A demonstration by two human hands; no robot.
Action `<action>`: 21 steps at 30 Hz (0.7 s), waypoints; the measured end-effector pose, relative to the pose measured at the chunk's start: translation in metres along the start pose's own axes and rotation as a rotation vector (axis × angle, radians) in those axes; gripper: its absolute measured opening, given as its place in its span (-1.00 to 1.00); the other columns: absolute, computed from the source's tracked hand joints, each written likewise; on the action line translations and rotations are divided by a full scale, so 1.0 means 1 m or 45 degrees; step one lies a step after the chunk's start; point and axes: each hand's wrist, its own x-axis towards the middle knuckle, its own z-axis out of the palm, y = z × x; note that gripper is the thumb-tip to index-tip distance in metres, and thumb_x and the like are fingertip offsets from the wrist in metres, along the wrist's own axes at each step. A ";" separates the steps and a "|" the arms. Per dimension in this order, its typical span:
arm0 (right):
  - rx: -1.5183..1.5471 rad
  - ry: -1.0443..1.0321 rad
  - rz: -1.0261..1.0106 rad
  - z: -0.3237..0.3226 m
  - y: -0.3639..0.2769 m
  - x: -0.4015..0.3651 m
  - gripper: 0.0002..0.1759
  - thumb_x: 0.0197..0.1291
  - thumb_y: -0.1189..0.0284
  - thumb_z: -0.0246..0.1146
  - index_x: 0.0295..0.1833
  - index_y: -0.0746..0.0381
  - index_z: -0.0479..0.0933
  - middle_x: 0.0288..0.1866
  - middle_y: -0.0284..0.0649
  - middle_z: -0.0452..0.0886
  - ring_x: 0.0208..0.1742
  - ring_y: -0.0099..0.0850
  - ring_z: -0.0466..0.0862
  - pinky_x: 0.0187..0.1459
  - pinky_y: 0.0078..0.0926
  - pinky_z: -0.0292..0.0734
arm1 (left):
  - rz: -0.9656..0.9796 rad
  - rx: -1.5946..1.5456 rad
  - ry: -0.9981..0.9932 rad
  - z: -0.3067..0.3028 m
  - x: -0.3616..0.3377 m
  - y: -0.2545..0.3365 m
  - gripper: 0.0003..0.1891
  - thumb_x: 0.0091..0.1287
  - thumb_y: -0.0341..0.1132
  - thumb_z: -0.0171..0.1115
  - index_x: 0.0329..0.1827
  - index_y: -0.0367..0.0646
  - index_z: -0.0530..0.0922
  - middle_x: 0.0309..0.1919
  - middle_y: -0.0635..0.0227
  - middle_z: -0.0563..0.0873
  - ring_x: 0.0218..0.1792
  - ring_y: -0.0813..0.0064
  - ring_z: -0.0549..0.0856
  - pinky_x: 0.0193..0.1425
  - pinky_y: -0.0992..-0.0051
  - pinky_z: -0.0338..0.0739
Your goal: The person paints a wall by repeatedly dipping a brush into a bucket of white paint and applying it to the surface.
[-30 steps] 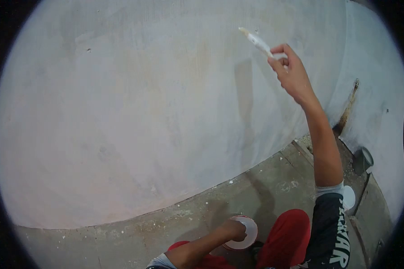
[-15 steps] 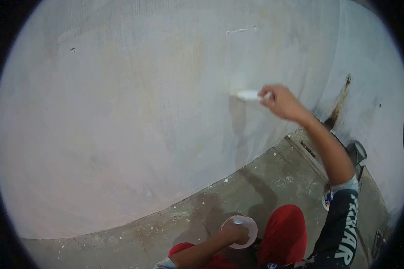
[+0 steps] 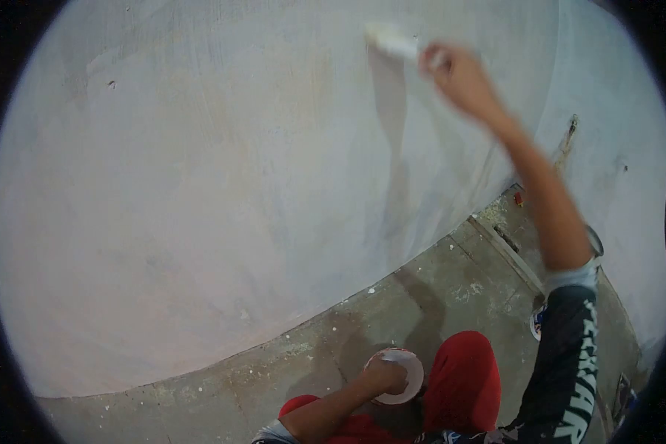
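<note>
My right hand [image 3: 459, 78] is raised against the upper wall, its fingers closed on the handle of a paint brush [image 3: 392, 41]. The brush is blurred by motion, its pale bristles pointing left at the whitish wall [image 3: 200, 185]. Low in the view, between my knees, my left hand [image 3: 385, 376] grips a round white bucket [image 3: 413, 370] by its left side. The fingers are partly hidden inside the rim, and what the bucket contains is hard to make out.
Paint-specked grey floor [image 3: 274, 370] runs along the foot of the wall. At right, a raised floor edge [image 3: 507, 255], a dark container [image 3: 594, 240] partly behind my arm, and a small white tub [image 3: 536, 323]. A stained crack [image 3: 568, 140] marks the side wall.
My right hand and the brush have moved up the wall and slightly left. My left hand still holds the bucket in nearly the same place.
</note>
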 end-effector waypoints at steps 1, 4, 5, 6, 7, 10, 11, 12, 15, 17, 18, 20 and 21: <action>0.107 0.001 0.064 0.029 -0.007 -0.045 -0.71 0.33 0.24 0.25 -0.06 0.26 0.58 -0.53 -0.15 0.51 -0.52 -0.44 0.46 -0.43 -0.38 0.37 | -0.037 -0.026 -0.017 -0.008 -0.005 0.004 -0.59 0.32 -0.04 0.02 -0.03 -0.05 0.74 -0.03 0.25 0.78 0.05 0.19 0.73 0.25 0.14 0.50; 0.434 -0.292 0.325 0.062 -0.033 -0.151 -0.74 0.35 0.31 0.20 -0.06 0.29 0.58 -0.50 -0.07 0.55 -0.46 -0.42 0.52 -0.36 -0.31 0.44 | -0.005 -0.006 -0.040 -0.014 -0.010 0.012 -0.59 0.32 -0.04 0.05 -0.01 -0.04 0.74 0.00 0.25 0.77 0.06 0.17 0.73 0.23 0.11 0.51; 0.409 -0.517 0.406 0.062 -0.032 -0.174 -0.72 0.31 0.31 0.21 -0.05 0.31 0.61 -0.36 0.02 0.62 -0.31 -0.18 0.61 -0.21 -0.22 0.51 | -0.012 -0.005 -0.037 -0.013 -0.009 0.013 -0.59 0.32 -0.04 0.05 -0.01 -0.04 0.74 0.00 0.25 0.77 0.06 0.17 0.73 0.23 0.11 0.51; 0.382 -0.743 0.486 0.059 -0.035 -0.183 -0.69 0.26 0.32 0.22 -0.04 0.32 0.63 -0.22 0.12 0.69 -0.16 0.07 0.71 -0.07 -0.14 0.58 | -0.028 -0.030 -0.060 -0.010 -0.007 0.015 -0.60 0.32 -0.04 0.06 0.00 -0.03 0.74 0.01 0.24 0.77 0.06 0.16 0.73 0.22 0.10 0.51; 0.387 -0.742 0.484 0.059 -0.033 -0.182 -0.69 0.26 0.32 0.22 -0.04 0.32 0.63 -0.22 0.12 0.69 -0.16 0.07 0.71 -0.07 -0.14 0.58 | -0.042 -0.055 -0.085 -0.008 -0.006 0.016 -0.60 0.32 -0.03 0.07 0.01 -0.02 0.74 0.02 0.24 0.77 0.06 0.16 0.73 0.22 0.09 0.52; 0.226 -0.748 0.465 0.046 -0.025 -0.136 -0.73 0.19 0.33 0.28 -0.07 0.25 0.66 -0.17 0.12 0.68 -0.08 0.03 0.69 0.00 -0.11 0.57 | -0.072 -0.071 -0.107 -0.007 -0.004 0.016 -0.59 0.32 -0.01 0.06 0.01 -0.01 0.73 0.02 0.24 0.77 0.05 0.14 0.73 0.21 0.09 0.52; 0.195 -0.642 0.398 0.035 -0.018 -0.099 -0.74 0.18 0.33 0.29 -0.07 0.23 0.67 -0.13 0.13 0.68 -0.04 0.03 0.69 0.04 -0.11 0.56 | -0.074 -0.075 -0.109 -0.006 -0.003 0.015 -0.59 0.32 -0.01 0.06 0.01 -0.01 0.73 0.02 0.24 0.77 0.05 0.14 0.73 0.21 0.09 0.52; 0.124 -0.598 0.276 0.017 -0.013 -0.059 -0.75 0.15 0.33 0.29 -0.11 0.23 0.68 -0.07 0.14 0.67 0.00 0.02 0.67 0.09 -0.12 0.54 | -0.086 -0.062 -0.094 -0.003 -0.003 0.014 -0.59 0.33 -0.01 0.06 0.00 -0.02 0.74 0.01 0.23 0.77 0.05 0.14 0.73 0.21 0.10 0.52; 0.147 -0.145 0.061 -0.034 -0.018 0.041 -0.84 0.17 0.38 0.29 -0.19 0.21 0.65 -0.62 -0.24 0.51 -0.56 -0.50 0.47 -0.48 -0.37 0.36 | -0.087 -0.055 -0.087 -0.006 -0.004 0.013 -0.59 0.32 -0.01 0.07 -0.01 -0.04 0.74 0.00 0.23 0.77 0.04 0.15 0.73 0.20 0.11 0.53; -0.080 0.027 0.148 -0.062 -0.050 0.076 -0.63 0.26 0.35 0.24 0.03 0.42 0.63 0.01 0.14 0.68 0.09 -0.03 0.64 0.14 -0.15 0.50 | -0.071 -0.069 -0.089 -0.011 -0.003 0.016 -0.59 0.32 -0.01 0.08 -0.02 -0.05 0.74 -0.01 0.23 0.77 0.02 0.15 0.74 0.20 0.12 0.53; -0.076 0.029 0.148 -0.066 -0.057 0.081 -0.63 0.26 0.35 0.24 0.03 0.42 0.63 0.01 0.14 0.68 0.09 -0.03 0.64 0.14 -0.15 0.50 | -0.044 -0.054 -0.104 -0.014 -0.004 0.016 -0.55 0.37 0.03 0.05 0.01 -0.09 0.72 -0.01 0.17 0.76 0.03 0.11 0.73 0.22 0.12 0.52; -0.081 0.157 0.102 -0.070 -0.067 0.085 -0.64 0.28 0.37 0.19 0.04 0.44 0.62 0.07 0.18 0.65 0.13 0.03 0.62 0.19 -0.08 0.48 | -0.020 -0.040 -0.120 -0.016 -0.005 0.015 -0.51 0.41 0.07 0.02 0.03 -0.13 0.70 -0.01 0.11 0.75 0.04 0.07 0.71 0.23 0.12 0.51; -0.080 0.154 0.103 -0.063 -0.058 0.078 -0.64 0.28 0.37 0.19 0.04 0.44 0.62 0.07 0.18 0.65 0.13 0.03 0.62 0.19 -0.08 0.48 | -0.018 -0.022 -0.072 -0.016 -0.006 0.015 -0.55 0.37 0.03 0.05 0.02 -0.10 0.72 0.00 0.16 0.76 0.05 0.12 0.72 0.22 0.13 0.52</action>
